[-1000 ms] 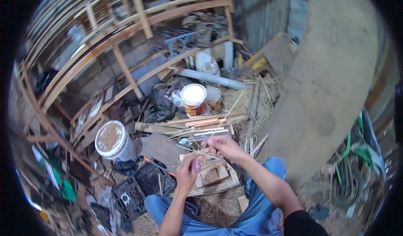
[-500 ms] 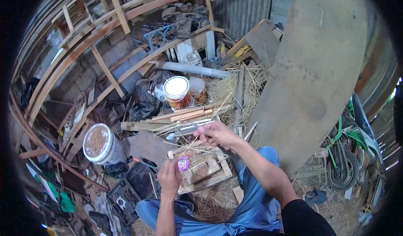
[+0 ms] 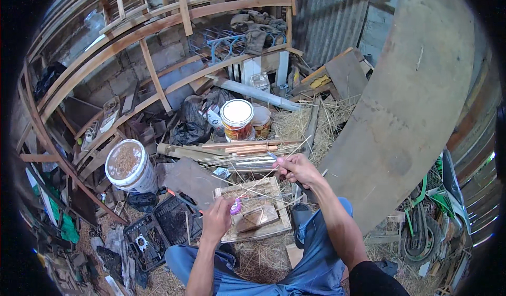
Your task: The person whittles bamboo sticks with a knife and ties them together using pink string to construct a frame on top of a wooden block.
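Note:
My left hand (image 3: 216, 219) is closed above the left side of a shallow wooden frame (image 3: 285, 219); whatever its fingers hold is hidden. Right beside those fingers is a small round purple thing (image 3: 235, 207); I cannot tell whether they touch it. Over the frame's far right corner, my right hand (image 3: 297, 170) grips a thin knife-like tool, its pale tip (image 3: 272, 155) pointing left and away from me. A wooden block (image 3: 257, 218) lies inside the frame among straw, between my knees.
Bamboo pieces and sticks (image 3: 247, 149) lie beyond the frame. Behind them stand a white-lidded bucket (image 3: 237, 113) and a smaller tub (image 3: 261, 118). A filled white bucket (image 3: 126, 161) and an open black tool case (image 3: 153, 238) are at left. A large board (image 3: 390, 132) leans at right.
The whole view has shifted, with the far things now lower in the picture. My right hand has moved slightly right, still gripping the tool. My left hand stays closed by the purple thing.

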Available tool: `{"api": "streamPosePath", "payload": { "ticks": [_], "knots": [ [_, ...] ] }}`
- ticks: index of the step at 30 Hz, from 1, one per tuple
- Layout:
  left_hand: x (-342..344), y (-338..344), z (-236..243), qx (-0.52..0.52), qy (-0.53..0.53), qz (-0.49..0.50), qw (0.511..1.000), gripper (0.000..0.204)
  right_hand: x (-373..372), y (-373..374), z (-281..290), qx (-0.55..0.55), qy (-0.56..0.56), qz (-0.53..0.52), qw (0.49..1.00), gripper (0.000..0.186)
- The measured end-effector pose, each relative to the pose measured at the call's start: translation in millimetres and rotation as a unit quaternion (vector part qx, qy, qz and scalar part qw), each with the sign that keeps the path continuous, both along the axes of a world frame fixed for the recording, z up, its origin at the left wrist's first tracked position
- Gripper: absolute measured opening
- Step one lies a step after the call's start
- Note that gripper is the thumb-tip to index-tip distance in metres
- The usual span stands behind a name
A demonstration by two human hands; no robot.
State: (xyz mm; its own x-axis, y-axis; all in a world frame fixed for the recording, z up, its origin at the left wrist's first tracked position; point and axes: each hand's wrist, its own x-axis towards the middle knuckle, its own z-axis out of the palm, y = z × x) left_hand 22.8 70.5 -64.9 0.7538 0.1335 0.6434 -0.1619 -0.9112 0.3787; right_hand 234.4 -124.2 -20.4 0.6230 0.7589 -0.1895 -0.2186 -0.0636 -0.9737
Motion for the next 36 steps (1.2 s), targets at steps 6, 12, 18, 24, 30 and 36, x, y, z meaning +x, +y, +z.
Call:
{"api": "streamPosePath", "payload": {
  "ticks": [6, 12, 18, 24, 30, 36],
  "knots": [
    [-5, 1, 4, -0.006, 0.022, -0.005, 1.0, 0.017, 2, 4, -4, -0.018, -0.006, -0.03, 0.999, 0.036],
    [-12, 11, 9, -0.011, 0.034, 0.028, 0.999, 0.016, 24, -9, -5, -0.022, -0.028, -0.152, 0.988, 0.031],
    [-20, 41, -2, -0.139, 0.044, 0.099, 0.984, 0.004, 52, -46, -4, 0.076, -0.023, -0.302, 0.95, 0.03],
    [-2, 16, -8, -0.184, 0.039, 0.042, 0.981, 0.006, -37, 35, -23, 0.06, -0.007, -0.037, 0.997, 0.033],
    [1, 17, -7, -0.18, 0.035, 0.016, 0.983, 0.007, -9, 22, -15, 0.057, 0.004, -0.015, 0.998, 0.035],
    [-14, 38, -1, -0.187, 0.07, 0.034, 0.979, 0.006, 27, -12, 0, 0.091, -0.009, -0.08, 0.993, 0.035]
  ]
}}
